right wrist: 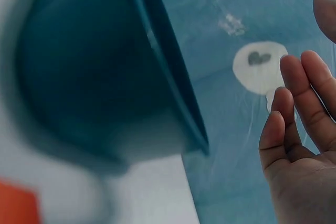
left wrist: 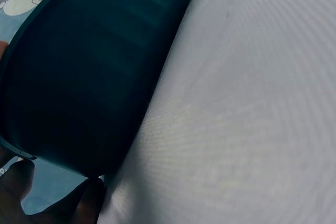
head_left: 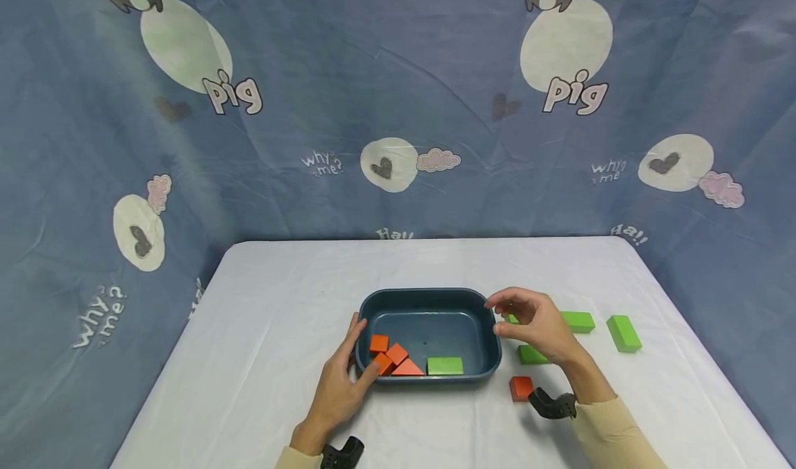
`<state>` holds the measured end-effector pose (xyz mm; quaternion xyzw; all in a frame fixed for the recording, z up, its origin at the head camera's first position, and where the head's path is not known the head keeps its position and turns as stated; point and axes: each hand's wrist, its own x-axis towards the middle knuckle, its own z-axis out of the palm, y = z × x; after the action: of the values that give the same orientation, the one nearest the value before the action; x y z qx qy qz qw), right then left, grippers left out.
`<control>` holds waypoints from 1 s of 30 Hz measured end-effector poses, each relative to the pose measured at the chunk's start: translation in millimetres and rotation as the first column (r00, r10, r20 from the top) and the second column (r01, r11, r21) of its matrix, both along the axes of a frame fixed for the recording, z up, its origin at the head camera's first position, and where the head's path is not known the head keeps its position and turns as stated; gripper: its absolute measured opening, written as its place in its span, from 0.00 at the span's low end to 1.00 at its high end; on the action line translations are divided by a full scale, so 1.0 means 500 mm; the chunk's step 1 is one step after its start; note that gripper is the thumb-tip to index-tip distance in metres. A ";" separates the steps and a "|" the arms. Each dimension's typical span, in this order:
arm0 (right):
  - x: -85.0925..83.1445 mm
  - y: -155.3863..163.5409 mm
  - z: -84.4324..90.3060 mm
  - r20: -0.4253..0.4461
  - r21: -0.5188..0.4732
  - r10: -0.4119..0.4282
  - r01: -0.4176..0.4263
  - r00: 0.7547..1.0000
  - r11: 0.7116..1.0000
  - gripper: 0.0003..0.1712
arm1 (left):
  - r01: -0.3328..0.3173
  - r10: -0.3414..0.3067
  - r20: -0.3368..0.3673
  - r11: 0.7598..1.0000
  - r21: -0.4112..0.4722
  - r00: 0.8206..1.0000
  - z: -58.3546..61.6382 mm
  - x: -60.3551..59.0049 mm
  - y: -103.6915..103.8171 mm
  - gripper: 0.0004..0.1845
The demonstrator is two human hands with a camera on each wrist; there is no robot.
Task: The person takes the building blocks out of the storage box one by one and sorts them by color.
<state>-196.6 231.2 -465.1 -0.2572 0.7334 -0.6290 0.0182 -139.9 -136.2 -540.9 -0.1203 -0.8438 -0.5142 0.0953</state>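
A dark blue plastic bin (head_left: 429, 380) stands on the white table with several orange blocks (head_left: 396, 353), one of them a triangle, bunched in its front left corner. One green block (head_left: 444, 366) lies by the front wall inside. My left hand (head_left: 338, 386) holds the bin at its left end, thumb at the front left rim and fingers along the outer wall; the left wrist view shows fingertips against its rim and side. Just past the right rim, my right hand (head_left: 535, 325) hovers with fingers loosely bent and nothing in them, seen also beside the bin in the right wrist view.
Right of the bin, several green blocks lie on the table, among them one long block (head_left: 624, 333) farthest out and another (head_left: 578, 322) behind my right hand. An orange block (head_left: 521, 388) sits near my right wrist. Blue printed cloth (head_left: 311, 199) hangs around the table (head_left: 261, 331).
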 end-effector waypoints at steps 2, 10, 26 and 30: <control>-0.016 -0.014 0.007 -0.005 0.010 0.019 -0.019 1.000 1.000 0.21 | 0.000 0.000 -0.003 1.000 0.003 1.000 -0.001 -0.001 0.000 0.39; -0.078 -0.069 0.032 -0.037 0.067 0.078 -0.075 0.996 0.995 0.20 | 0.017 -0.017 -0.009 1.000 0.016 1.000 -0.002 -0.006 -0.001 0.39; -0.164 -0.187 0.022 0.067 0.107 0.443 -0.448 0.894 0.888 0.21 | 0.023 -0.022 -0.045 1.000 0.011 0.999 -0.006 -0.008 -0.008 0.38; -0.169 -0.202 0.009 0.093 0.153 0.513 -0.521 0.854 0.840 0.21 | 0.025 -0.024 -0.050 1.000 0.016 0.998 -0.009 -0.004 -0.010 0.38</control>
<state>-281.2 130.4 -460.8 -0.4276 0.6879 -0.5410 0.2267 -141.8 -141.4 -545.5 -0.1427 -0.8352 -0.5194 0.1110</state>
